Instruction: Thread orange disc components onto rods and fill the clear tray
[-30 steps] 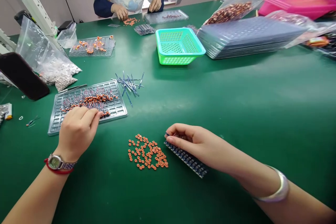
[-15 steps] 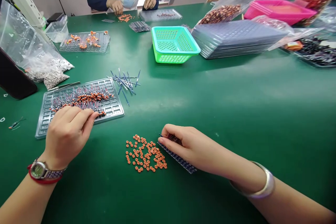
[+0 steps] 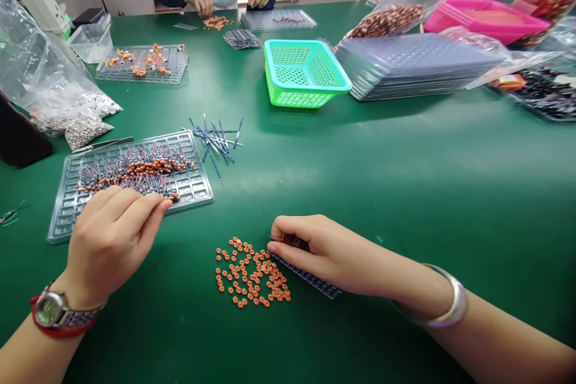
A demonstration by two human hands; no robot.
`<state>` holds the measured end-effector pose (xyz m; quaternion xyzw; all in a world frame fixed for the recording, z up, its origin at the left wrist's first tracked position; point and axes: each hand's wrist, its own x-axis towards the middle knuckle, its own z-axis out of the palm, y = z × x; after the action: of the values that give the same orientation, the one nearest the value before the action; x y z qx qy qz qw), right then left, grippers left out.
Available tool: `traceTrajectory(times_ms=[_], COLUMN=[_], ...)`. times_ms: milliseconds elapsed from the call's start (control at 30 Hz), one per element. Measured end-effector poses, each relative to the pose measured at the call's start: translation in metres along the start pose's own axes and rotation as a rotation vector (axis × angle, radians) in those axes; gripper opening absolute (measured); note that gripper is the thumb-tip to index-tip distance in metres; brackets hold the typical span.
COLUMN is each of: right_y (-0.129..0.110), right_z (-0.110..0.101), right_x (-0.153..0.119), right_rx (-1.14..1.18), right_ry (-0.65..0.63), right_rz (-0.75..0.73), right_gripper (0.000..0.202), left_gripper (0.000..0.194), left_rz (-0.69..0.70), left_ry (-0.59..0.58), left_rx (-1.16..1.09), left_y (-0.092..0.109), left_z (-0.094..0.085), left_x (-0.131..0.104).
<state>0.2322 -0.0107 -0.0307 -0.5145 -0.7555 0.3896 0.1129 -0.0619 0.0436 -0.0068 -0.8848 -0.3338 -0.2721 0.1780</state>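
Observation:
My left hand (image 3: 114,234) is at the near edge of a clear plastic tray (image 3: 200,189), thumb and forefinger pinched together; whatever is between them is too small to make out. Heaped in that tray are small wired parts (image 3: 148,167) with orange ends. Over a dark blue circuit-board strip (image 3: 315,281) my right hand (image 3: 315,246) is closed, thumb and forefinger together at its far-left end. Reddish-dark bits show inside the curl of its fingers, mostly hidden. Just left of the strip, small orange rings (image 3: 252,273) lie scattered on the green table (image 3: 405,192).
Thin blue strips (image 3: 216,138) lie loose beyond the tray. Farther back are a green basket (image 3: 310,99), stacked clear trays (image 3: 414,66), a pink tray (image 3: 490,21) and a bag of white pieces (image 3: 85,126). Across the table a co-worker's hands (image 3: 202,1) handle orange pieces.
The view has shifted slightly, so the tray and left hand sit a little farther left. Both hands keep their closed grips in nearly the same places.

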Motion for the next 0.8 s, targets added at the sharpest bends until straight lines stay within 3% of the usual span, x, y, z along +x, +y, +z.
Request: traceTrajectory(times_ms=[800], right_y=[-0.0017], right_z=[-0.0036], right_x=[0.0012], right_rx=[0.039], right_ry=[-0.029], right_rz=[-0.056], right_gripper=[0.026], left_gripper=[0.016], left_rz=[-0.046], left_ry=[-0.036], left_rx=[0.011], left_y=[-0.0012], left_z=[-0.0014], left_x=[-0.0019])
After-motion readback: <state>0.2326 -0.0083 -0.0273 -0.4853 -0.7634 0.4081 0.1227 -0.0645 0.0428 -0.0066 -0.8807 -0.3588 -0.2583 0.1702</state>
